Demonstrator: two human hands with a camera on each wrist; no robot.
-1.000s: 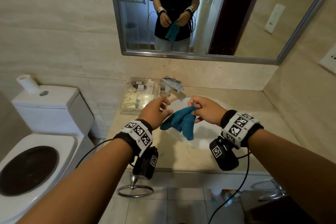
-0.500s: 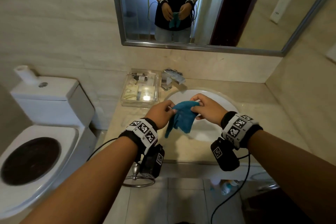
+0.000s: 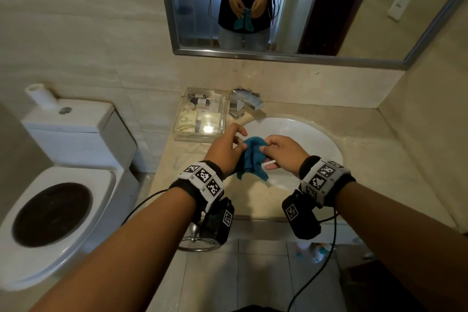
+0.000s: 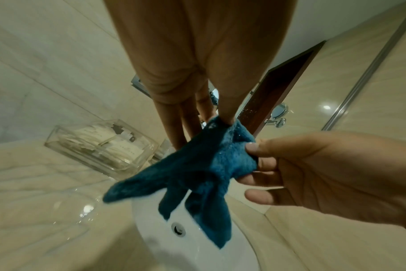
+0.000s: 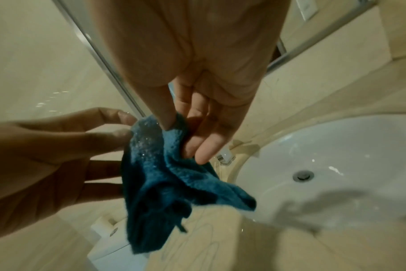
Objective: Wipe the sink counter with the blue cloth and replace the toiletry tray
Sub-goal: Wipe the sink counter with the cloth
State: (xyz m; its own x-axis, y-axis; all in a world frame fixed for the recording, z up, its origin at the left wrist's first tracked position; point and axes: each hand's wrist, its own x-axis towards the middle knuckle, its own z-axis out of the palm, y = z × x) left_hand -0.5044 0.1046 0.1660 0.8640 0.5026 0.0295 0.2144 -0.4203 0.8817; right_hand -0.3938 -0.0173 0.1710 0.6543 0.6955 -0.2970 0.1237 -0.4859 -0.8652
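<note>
The blue cloth (image 3: 252, 157) hangs bunched between both hands above the sink's (image 3: 304, 139) front-left rim. My left hand (image 3: 239, 139) pinches its top edge between thumb and fingers (image 4: 227, 117). Close beside it, my right hand (image 3: 266, 152) grips the cloth's other side; its thumb (image 5: 167, 121) presses the blue cloth (image 5: 162, 174) against the fingers. In the left wrist view the cloth's (image 4: 209, 165) loose corners dangle over the basin. The clear toiletry tray (image 3: 195, 137), full of packets and small bottles, stands on the beige counter (image 3: 379, 149) left of the faucet, beyond my left hand.
A chrome faucet (image 3: 244, 102) sits behind the basin, under a wall mirror (image 3: 354, 33). A white toilet (image 3: 63, 197) stands left of the counter, with a paper roll (image 3: 38, 92) on its tank. A towel ring (image 3: 200, 246) hangs below the counter's front edge. Walls close the back and right.
My hands have drawn closer together and gathered the cloth from a spread drape into a tighter bunch. The view has tipped downward.
</note>
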